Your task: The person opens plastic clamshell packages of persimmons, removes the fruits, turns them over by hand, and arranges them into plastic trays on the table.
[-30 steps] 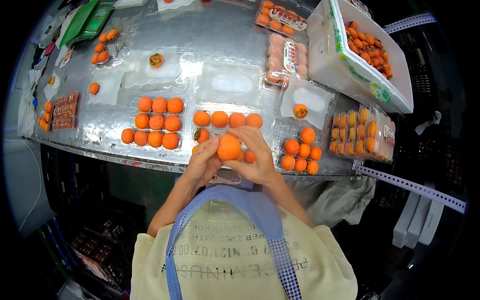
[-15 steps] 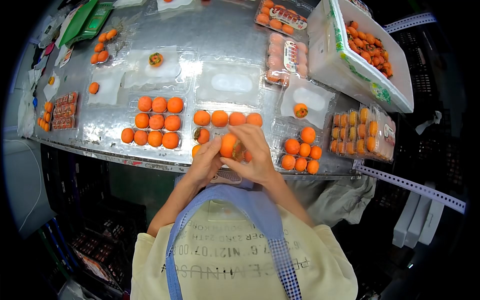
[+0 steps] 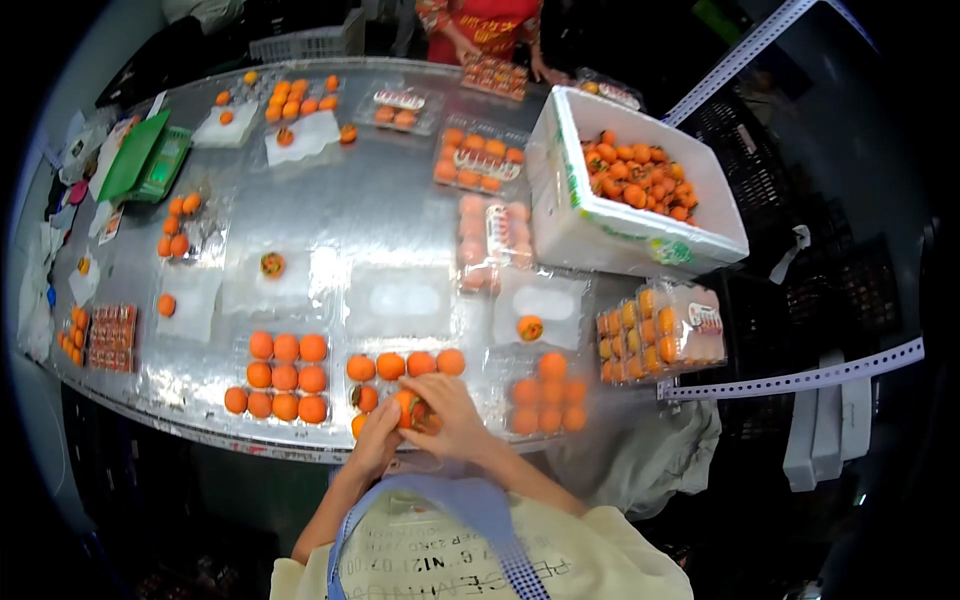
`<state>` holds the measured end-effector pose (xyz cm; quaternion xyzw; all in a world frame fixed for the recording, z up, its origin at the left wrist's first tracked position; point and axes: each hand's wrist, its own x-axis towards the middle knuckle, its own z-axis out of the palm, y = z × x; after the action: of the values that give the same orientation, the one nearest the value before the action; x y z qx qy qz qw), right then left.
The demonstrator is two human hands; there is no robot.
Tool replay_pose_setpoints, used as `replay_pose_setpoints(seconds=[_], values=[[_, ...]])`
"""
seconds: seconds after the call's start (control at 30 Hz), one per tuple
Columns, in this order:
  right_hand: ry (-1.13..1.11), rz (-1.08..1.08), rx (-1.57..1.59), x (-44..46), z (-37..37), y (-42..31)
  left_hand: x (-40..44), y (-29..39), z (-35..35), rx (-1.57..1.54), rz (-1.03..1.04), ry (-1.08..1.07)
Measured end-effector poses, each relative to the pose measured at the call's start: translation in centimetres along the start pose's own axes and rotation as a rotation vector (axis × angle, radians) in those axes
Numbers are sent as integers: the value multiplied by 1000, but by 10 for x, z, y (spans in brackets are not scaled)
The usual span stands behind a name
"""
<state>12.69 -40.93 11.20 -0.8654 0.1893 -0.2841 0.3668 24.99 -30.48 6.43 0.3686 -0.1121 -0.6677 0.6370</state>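
Observation:
An orange persimmon (image 3: 406, 402) with a leafy calyx is held between both hands, just above the table's near edge. My left hand (image 3: 374, 436) closes on its left side, and my right hand (image 3: 452, 414) wraps it from the right with bent fingers. Beneath them lies a see-through plastic tray with a row of persimmons (image 3: 390, 367) at its back; my hands hide part of the tray. One persimmon in it (image 3: 365, 398) shows its calyx. To the left stands a filled group of persimmons (image 3: 285, 377), and to the right another group (image 3: 550, 393), blurred.
A white foam box (image 3: 645, 235) full of persimmons stands back right, beside labelled packs (image 3: 480, 160) and stacked packs (image 3: 660, 330). Open lids with white liners (image 3: 400, 300) lie behind the trays. A green basket (image 3: 160, 165) is far left. Across the table, a person in a red apron (image 3: 490, 28) handles a pack.
The view has tilted up, so the table's far side and the other person now show. Both hands still hold the persimmon, its calyx now more toward the right hand's fingers.

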Motion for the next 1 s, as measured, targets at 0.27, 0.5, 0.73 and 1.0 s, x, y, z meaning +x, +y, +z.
replay_pose_setpoints(seconds=[0.27, 0.5, 0.73, 1.0], values=[[-41, 28, 75, -8, 10, 3, 1, -4, -3, 100, 49, 18], [-10, 69, 143, -8, 9, 0, -1, 3, -4, 120, -4, -29], [121, -6, -30, -5, 4, 1, -4, 5, 3, 95, 2, -75], [42, 50, 65, -8, 0, -7, -16, 12, 12, 8, 0, -21]])
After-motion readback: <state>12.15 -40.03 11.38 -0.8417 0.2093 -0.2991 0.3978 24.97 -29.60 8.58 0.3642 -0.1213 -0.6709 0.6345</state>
